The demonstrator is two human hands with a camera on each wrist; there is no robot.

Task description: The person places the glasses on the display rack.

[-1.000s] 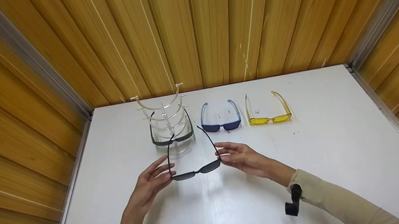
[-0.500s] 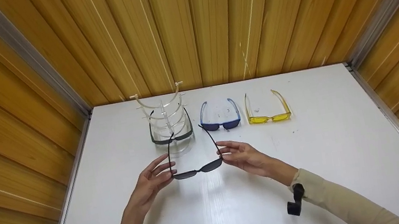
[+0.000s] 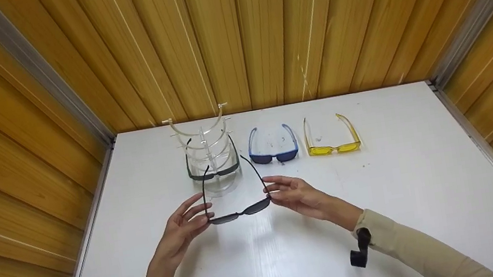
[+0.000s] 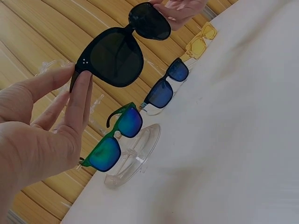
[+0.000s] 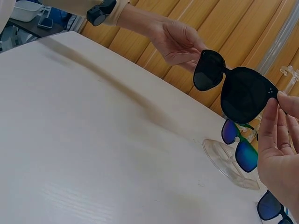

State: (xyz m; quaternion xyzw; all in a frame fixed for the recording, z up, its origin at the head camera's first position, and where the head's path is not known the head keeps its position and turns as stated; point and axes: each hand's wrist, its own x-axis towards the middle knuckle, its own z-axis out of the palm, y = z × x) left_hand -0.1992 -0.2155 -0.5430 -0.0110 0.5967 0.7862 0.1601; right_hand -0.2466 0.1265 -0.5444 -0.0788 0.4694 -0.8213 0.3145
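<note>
Black sunglasses (image 3: 256, 206) are held up above the table, temples spread and pointing away from me. My left hand (image 3: 184, 228) pinches them by the left hinge corner, and my right hand (image 3: 297, 197) pinches the right hinge corner. Dark round lenses fill the front of the black sunglasses (image 4: 117, 56) in the left wrist view. Just beyond stands a clear display stand (image 3: 205, 144) with several curved tiers. Green-framed sunglasses (image 4: 105, 151) with mirrored blue-green lenses sit on its lowest tier. The upper tiers carry nothing.
Blue sunglasses (image 3: 274, 156) and yellow glasses (image 3: 334, 149) lie to the right of the stand with their temples unfolded. The white table (image 3: 403, 173) is bordered by wood-panelled walls (image 3: 260, 34). A white basin (image 5: 25, 11) shows beyond the table edge in the right wrist view.
Both hands and the black sunglasses have shifted slightly to the left in the head view. The grip stays the same, and the other glasses and the stand have not moved.
</note>
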